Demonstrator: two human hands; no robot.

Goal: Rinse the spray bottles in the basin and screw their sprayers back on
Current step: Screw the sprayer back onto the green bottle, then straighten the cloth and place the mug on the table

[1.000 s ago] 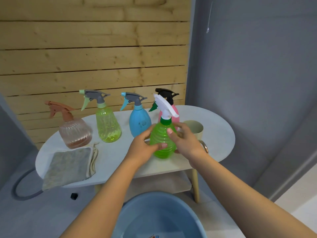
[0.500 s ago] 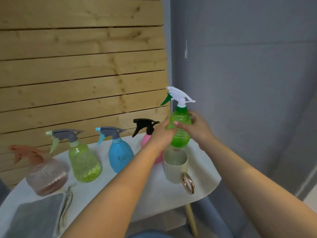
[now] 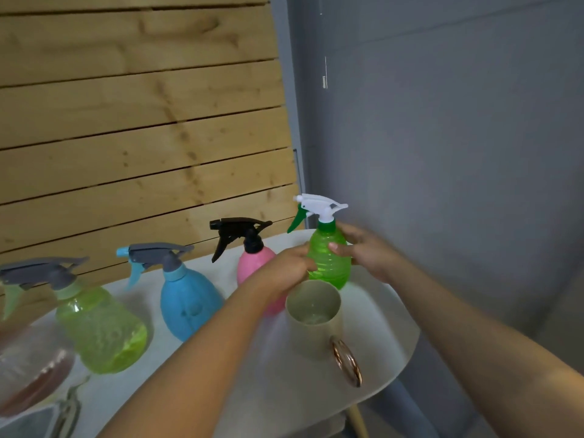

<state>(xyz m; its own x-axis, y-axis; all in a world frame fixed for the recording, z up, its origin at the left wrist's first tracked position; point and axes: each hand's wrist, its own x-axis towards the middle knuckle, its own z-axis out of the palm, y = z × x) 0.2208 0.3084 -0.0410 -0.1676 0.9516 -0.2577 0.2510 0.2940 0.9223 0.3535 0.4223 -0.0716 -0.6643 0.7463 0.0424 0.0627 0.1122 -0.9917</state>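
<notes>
A green spray bottle (image 3: 331, 263) with a white sprayer and green trigger stands upright at the far right of the white table (image 3: 385, 327), behind a beige mug (image 3: 316, 324). My left hand (image 3: 284, 270) grips its left side and my right hand (image 3: 363, 251) grips its right side. In a row to the left stand a pink bottle (image 3: 252, 263) with a black sprayer, a blue bottle (image 3: 186, 305) with a grey sprayer, and a yellow-green bottle (image 3: 101, 330) with a grey sprayer. A clear brownish bottle (image 3: 28, 374) shows at the left edge. The basin is out of view.
A grey cloth (image 3: 38, 422) lies at the lower left corner of the table. The mug's copper handle (image 3: 346, 363) points toward me. A wooden plank wall (image 3: 142, 121) stands behind the table, a grey wall (image 3: 442, 153) to the right.
Both hands carried the green bottle from the table's front to the far right, behind the mug. The view swung up and right, and the basin left the frame.
</notes>
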